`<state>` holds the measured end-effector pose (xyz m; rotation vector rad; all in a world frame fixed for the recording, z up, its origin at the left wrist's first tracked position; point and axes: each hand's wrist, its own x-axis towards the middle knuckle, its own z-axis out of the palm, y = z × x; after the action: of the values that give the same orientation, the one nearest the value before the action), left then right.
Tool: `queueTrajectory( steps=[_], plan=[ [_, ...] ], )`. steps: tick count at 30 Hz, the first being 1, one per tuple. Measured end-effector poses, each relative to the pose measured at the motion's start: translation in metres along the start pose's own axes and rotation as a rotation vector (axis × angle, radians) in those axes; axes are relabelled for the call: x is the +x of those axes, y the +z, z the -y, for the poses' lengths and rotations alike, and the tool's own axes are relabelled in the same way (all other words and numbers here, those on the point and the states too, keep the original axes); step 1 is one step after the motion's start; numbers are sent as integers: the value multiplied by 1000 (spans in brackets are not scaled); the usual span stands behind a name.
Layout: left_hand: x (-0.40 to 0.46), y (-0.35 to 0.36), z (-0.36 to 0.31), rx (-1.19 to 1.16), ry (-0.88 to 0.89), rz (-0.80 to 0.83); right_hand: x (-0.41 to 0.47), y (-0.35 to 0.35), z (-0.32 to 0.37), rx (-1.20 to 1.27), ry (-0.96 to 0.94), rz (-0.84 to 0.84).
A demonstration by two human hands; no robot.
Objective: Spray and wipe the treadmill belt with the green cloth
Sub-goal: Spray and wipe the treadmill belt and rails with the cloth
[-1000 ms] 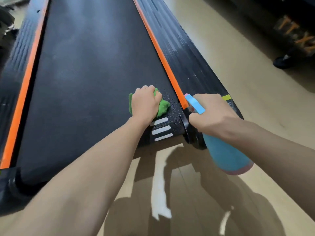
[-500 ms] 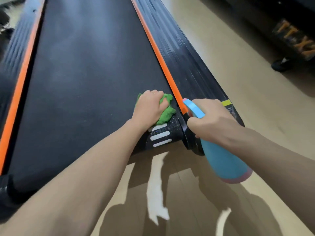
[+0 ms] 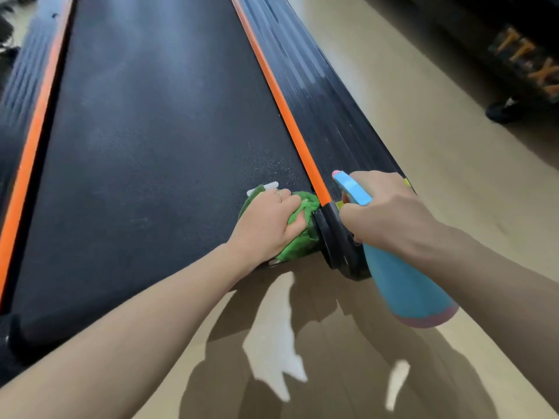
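Green cloth (image 3: 298, 240) slid to belt (image 3: 151, 146) corner.

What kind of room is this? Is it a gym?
Probably a gym or home workout room. A long treadmill belt with orange side strips fills the view, and another dark machine with orange lettering stands across the tan floor.

The treadmill belt (image 3: 145, 152) lies open ahead and to the left; on the right the orange strip (image 3: 281, 107) and ribbed side rail (image 3: 326, 107) border it (the black end cap (image 3: 335, 237) blocks the near corner); bare floor (image 3: 438, 146) lies beyond.
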<state>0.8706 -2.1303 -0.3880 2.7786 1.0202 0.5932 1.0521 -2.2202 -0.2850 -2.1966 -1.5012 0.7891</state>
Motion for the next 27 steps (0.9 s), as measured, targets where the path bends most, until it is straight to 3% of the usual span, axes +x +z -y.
queueTrajectory(
  steps=[14,18,21,23,27],
  plan=[
    [54,0,47,34,-153,-21,8,-1,8,25,-1,0],
    [80,-4,51,155,-362,37,2,-3,9,3,30,10],
    [77,-15,41,107,-449,44,-2,-6,0,-16,34,-41],
    [57,-30,22,79,-384,9,-6,-10,-4,-35,24,-73],
    [1,-33,-16,98,24,29,-11,-13,-2,-18,21,-70]
  ],
)
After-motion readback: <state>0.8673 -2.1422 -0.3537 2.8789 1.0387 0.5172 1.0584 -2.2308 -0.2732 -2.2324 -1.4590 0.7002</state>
